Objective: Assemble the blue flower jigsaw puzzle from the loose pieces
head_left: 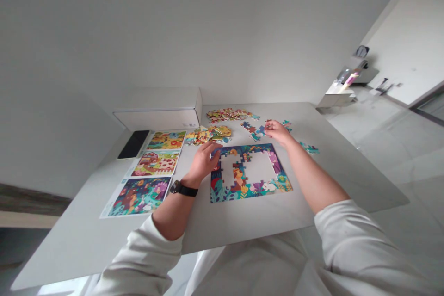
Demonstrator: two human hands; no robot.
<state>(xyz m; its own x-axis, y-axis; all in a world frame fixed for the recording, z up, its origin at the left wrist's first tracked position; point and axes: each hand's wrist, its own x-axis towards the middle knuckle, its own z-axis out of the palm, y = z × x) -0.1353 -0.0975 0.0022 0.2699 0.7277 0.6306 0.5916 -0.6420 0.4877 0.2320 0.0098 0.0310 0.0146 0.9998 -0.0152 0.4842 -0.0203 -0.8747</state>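
Two hands: yours, well apart, one at each upper corner of the puzzle frame (248, 190).
Left hand (203, 159): fingers curled down onto the frame's upper left corner; you cannot tell whether a piece sits under them.
Wrist: a black watch (182, 188) just behind that hand.
Right hand (279, 132): fingertips touching a small cluster of joined pieces (252, 131) (whether they pinch it or only rest on it does not show).
Frame: flat between your forearms, border joined all round, middle mostly unfilled, with a few pieces jutting in on your left hand's side.
Teal pieces (309, 149): a few loose ones just outside your right wrist.
Near pile (207, 135): yellow pieces just beyond your left fingertips.
Far pile (229, 114): beyond the near one, further from both hands.
Picture sheet (149, 172): three coloured scenes, just outside your left hand and forearm.
Black slab (133, 144): flat, further out past the sheet's far end.
White box (158, 112): beyond the sheet, left of the far pile.
Table (243, 224): pale grey, bearing all of it.
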